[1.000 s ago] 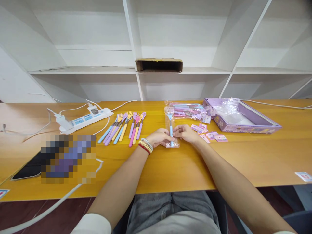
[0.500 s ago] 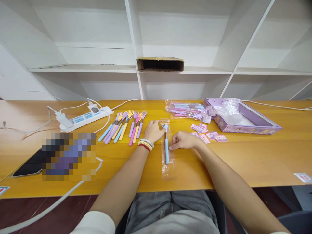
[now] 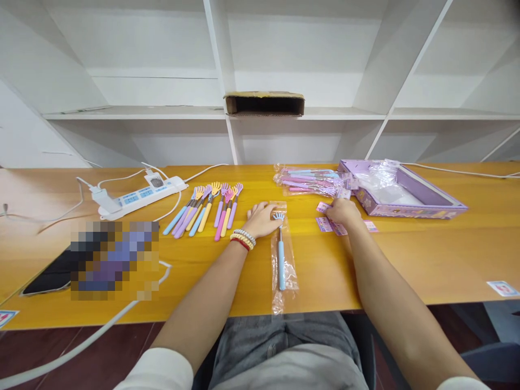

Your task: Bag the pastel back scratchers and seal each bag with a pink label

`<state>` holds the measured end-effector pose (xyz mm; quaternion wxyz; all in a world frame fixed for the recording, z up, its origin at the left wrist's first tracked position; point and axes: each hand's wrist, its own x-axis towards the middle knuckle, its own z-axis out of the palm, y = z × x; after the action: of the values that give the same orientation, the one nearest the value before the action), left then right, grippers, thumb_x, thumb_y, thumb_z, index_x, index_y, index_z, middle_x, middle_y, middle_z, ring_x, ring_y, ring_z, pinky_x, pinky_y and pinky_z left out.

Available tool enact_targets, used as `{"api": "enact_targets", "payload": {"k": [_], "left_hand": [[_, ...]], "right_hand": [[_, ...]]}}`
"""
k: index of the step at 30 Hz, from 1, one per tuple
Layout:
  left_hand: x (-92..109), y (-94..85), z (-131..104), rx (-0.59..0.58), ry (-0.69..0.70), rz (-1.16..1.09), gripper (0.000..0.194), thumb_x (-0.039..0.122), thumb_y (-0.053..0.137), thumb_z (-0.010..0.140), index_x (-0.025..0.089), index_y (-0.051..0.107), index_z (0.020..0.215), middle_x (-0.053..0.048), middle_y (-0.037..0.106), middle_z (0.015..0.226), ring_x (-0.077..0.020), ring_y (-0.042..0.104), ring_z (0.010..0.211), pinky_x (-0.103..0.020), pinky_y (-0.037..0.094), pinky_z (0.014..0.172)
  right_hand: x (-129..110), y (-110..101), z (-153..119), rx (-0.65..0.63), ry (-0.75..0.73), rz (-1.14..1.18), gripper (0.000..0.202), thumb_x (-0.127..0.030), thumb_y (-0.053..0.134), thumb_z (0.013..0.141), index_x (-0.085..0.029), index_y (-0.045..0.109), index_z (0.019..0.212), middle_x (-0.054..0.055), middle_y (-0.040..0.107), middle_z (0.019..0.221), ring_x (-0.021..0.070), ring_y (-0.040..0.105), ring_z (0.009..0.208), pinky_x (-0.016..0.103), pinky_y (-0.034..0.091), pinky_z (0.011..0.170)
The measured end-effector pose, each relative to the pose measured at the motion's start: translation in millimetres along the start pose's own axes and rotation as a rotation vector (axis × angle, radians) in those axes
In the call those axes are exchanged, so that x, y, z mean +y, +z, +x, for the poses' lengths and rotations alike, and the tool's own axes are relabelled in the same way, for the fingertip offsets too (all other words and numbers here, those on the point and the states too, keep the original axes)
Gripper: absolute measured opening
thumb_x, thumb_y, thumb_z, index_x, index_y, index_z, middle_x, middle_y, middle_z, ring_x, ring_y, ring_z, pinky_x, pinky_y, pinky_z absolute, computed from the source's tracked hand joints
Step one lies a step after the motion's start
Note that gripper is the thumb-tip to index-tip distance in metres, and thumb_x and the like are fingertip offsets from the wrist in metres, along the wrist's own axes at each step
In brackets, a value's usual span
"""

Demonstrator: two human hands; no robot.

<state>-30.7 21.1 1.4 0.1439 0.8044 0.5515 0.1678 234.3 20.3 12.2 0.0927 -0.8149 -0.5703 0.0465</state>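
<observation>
A light-blue hand-shaped back scratcher (image 3: pixel 281 260) lies inside a clear plastic bag (image 3: pixel 290 276), its claw end away from me. My left hand (image 3: pixel 260 221) rests beside the bag's top, fingers spread on the table and thumb touching the bag by the claw. My right hand (image 3: pixel 345 211) is over the small pink-and-purple printed cards (image 3: pixel 324 224), its fingers drawn together on one of them; the fingertips are partly hidden. Several unbagged back scratchers (image 3: pixel 207 211), in blue, purple, yellow and pink, lie left of my left hand.
Bagged back scratchers (image 3: pixel 309 181) are piled at the back. A purple open box (image 3: pixel 422 210) with clear plastic inside stands at right. On the left are a white power strip (image 3: pixel 138 197) with cords and a dark flat device (image 3: pixel 49 273). A cardboard box (image 3: pixel 265 96) sits on the shelf.
My right hand has moved right and away from me, from beside the bag onto the cards. The bag with the blue back scratcher has shifted slightly toward me; my left hand stays by its top.
</observation>
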Motion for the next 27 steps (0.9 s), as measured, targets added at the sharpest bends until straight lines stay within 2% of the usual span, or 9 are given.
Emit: {"api": "enact_targets", "payload": {"k": [4, 7, 9, 11, 13, 15, 20, 27], "left_hand": [[4, 0.6, -2, 0.028, 0.021, -0.012, 0.037, 0.046, 0.046, 0.075, 0.025, 0.054, 0.106, -0.005, 0.051, 0.115, -0.0254, 0.042, 0.11, -0.042, 0.029, 0.093], [6, 3.4, -2, 0.067, 0.021, -0.009, 0.036, 0.051, 0.043, 0.077, 0.023, 0.054, 0.097, -0.005, 0.054, 0.108, -0.024, 0.044, 0.104, -0.041, 0.03, 0.09], [5, 5.5, -2, 0.087, 0.015, 0.009, 0.038, 0.054, 0.041, 0.078, 0.023, 0.055, 0.095, -0.006, 0.054, 0.107, -0.0241, 0.045, 0.104, -0.042, 0.03, 0.09], [4, 7.1, -1, 0.095, 0.001, 0.039, 0.043, 0.057, 0.04, 0.078, 0.023, 0.055, 0.1, -0.008, 0.051, 0.113, -0.0258, 0.043, 0.109, -0.043, 0.028, 0.093], [4, 8.2, 0, 0.086, -0.022, 0.074, 0.048, 0.058, 0.04, 0.077, 0.024, 0.054, 0.108, -0.011, 0.046, 0.123, -0.0284, 0.037, 0.117, -0.046, 0.025, 0.095], [4, 8.7, 0, 0.069, -0.037, 0.101, 0.054, 0.058, 0.041, 0.076, 0.025, 0.05, 0.118, -0.012, 0.04, 0.13, -0.0305, 0.033, 0.122, -0.047, 0.022, 0.097], [6, 8.3, 0, 0.066, -0.018, 0.1, 0.062, 0.055, 0.042, 0.075, 0.027, 0.039, 0.13, -0.012, 0.042, 0.132, -0.0328, 0.035, 0.119, -0.048, 0.024, 0.095], [8, 5.6, 1, 0.023, 0.029, 0.016, 0.066, 0.046, 0.046, 0.074, 0.02, 0.034, 0.133, -0.011, 0.043, 0.132, -0.0308, 0.035, 0.12, -0.046, 0.022, 0.098]], "right_hand": [[-5, 2, -1, 0.095, 0.015, 0.079, 0.031, -0.027, 0.057, 0.068, -0.013, 0.065, 0.094, 0.018, 0.063, 0.092, 0.0278, 0.059, 0.09, 0.033, 0.044, 0.07], [-14, 5, -4, 0.17, -0.061, 0.163, 0.021, -0.026, 0.053, 0.072, -0.016, 0.064, 0.087, 0.014, 0.064, 0.088, 0.0233, 0.059, 0.082, 0.031, 0.042, 0.068], [-23, 8, -8, 0.224, -0.199, 0.24, 0.016, -0.024, 0.05, 0.075, -0.017, 0.063, 0.082, 0.01, 0.065, 0.084, 0.0201, 0.058, 0.078, 0.029, 0.041, 0.068], [-32, 12, -12, 0.251, -0.397, 0.329, 0.013, -0.022, 0.049, 0.075, -0.017, 0.061, 0.079, 0.007, 0.065, 0.082, 0.0179, 0.057, 0.077, 0.027, 0.041, 0.07], [-41, 16, -17, 0.228, -0.578, 0.401, 0.011, -0.02, 0.05, 0.075, -0.017, 0.06, 0.079, 0.006, 0.065, 0.081, 0.0165, 0.056, 0.076, 0.026, 0.04, 0.071], [-48, 20, -22, 0.192, -0.675, 0.432, 0.011, -0.019, 0.05, 0.075, -0.016, 0.06, 0.079, 0.006, 0.064, 0.082, 0.016, 0.056, 0.076, 0.025, 0.04, 0.071], [-56, 24, -30, 0.165, -0.725, 0.506, 0.015, -0.018, 0.048, 0.077, -0.017, 0.062, 0.083, 0.006, 0.064, 0.084, 0.0154, 0.055, 0.077, 0.025, 0.041, 0.073], [-63, 31, -33, 0.146, -0.673, 0.57, 0.014, -0.02, 0.05, 0.078, -0.017, 0.062, 0.084, 0.006, 0.063, 0.09, 0.0166, 0.055, 0.081, 0.028, 0.041, 0.077]]}}
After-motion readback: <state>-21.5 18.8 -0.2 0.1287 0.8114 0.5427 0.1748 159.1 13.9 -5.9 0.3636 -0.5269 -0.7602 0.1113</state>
